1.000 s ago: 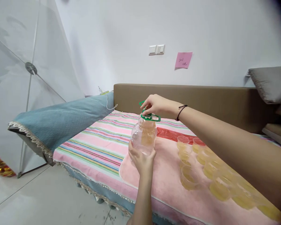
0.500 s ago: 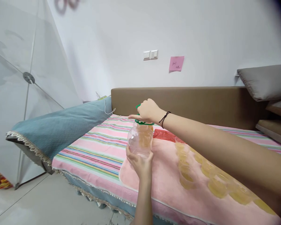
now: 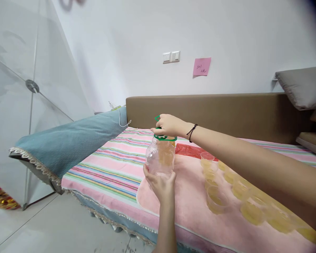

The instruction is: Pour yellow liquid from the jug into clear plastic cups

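A clear plastic jug (image 3: 158,160) with a green cap (image 3: 161,136) and a green carrying handle (image 3: 171,139) is held upright over the bed. My left hand (image 3: 162,181) is wrapped round the lower part of the jug, fingers and thumb on opposite sides. From the right, my right hand (image 3: 171,125), with a black cord on the wrist, is closed on the green cap from above; its fingers partly hide the cap. Something yellow-orange shows behind and through the jug; I cannot make out what it is.
Several clear plastic cups (image 3: 218,199) of yellow liquid stand in rows on a pink mat (image 3: 189,200), partly behind my right forearm. A red plastic bag (image 3: 189,151) lies behind them. A striped sheet (image 3: 107,165) covers the bed before a brown backrest (image 3: 213,110); a blue-covered armrest (image 3: 73,135) is left.
The whole view has shifted slightly. The jug stays between my two hands, and my right hand has turned a little on the cap, its index finger now less stretched out.
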The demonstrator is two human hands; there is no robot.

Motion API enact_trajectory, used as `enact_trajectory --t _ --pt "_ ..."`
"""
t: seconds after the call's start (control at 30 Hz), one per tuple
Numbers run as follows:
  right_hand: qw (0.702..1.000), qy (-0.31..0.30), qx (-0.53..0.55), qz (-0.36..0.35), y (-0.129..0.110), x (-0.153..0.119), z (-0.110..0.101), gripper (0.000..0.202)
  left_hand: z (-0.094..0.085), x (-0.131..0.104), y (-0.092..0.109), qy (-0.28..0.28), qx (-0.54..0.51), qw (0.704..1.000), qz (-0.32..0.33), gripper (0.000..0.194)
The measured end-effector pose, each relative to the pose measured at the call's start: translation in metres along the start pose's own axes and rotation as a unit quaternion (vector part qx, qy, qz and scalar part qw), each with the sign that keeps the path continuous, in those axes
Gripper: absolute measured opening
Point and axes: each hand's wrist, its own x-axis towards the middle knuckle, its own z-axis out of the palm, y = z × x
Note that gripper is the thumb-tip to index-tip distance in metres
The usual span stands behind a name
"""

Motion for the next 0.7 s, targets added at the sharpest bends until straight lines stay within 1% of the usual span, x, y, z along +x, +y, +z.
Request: enact_trajectory --t 0.13,0.23,0.37,0.5,0.53,0.63,0.7 --pt "0.996 -0.004 0.025 -0.083 0.000 0.000 -0.006 0.038 -0.002 0.000 -0.002 0.007 -0.011 1.000 0.006 0.109" --pt "0.992 -0.017 0.048 -0.114 0.002 -0.002 -0.015 0.031 -0.003 0.000 -0.005 0.008 -0.019 1.000 0.017 0.107" --pt "0.991 -0.054 0.084 -0.088 0.011 -0.003 -0.027 0.031 -0.003 0.002 -0.007 -0.015 -0.034 0.999 0.018 0.106" --pt "0.985 -0.096 0.122 -0.075 0.018 0.001 -0.040 0.017 -0.002 0.002 -0.008 -0.013 -0.030 0.999 0.027 0.105" --pt "0.983 -0.098 0.134 -0.078 0.018 0.002 -0.044 0.018 -0.001 0.001 -0.008 -0.012 -0.028 0.999 0.030 0.106" --pt "0.978 -0.077 0.178 -0.075 0.018 0.002 -0.055 0.026 -0.001 0.002 -0.009 -0.007 -0.031 0.999 0.031 0.107" --pt "0.974 -0.040 0.219 -0.052 0.021 -0.002 -0.057 0.028 -0.001 0.003 -0.010 -0.006 -0.044 0.998 0.033 0.107"
